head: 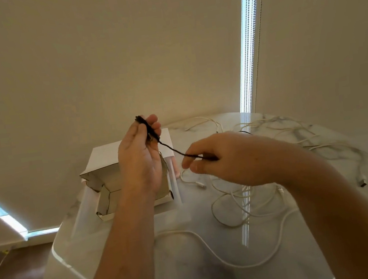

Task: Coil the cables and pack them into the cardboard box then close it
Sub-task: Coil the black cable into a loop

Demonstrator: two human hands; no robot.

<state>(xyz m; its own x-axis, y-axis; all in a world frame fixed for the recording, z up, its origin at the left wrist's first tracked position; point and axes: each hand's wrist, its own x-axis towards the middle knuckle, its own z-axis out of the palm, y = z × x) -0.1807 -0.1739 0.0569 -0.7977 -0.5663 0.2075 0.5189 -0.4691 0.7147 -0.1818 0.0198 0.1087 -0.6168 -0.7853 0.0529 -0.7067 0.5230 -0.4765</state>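
Left hand (140, 159) grips the black cable (172, 149) coil above the cardboard box (103, 171); cable's free end slants down-right into the pinching right hand (216, 160).

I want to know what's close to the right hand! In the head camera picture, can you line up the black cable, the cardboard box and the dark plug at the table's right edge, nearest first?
1. Black cable: pinched in the right hand.
2. Cardboard box: to the left, open, behind the left hand.
3. Dark plug: far right table edge.
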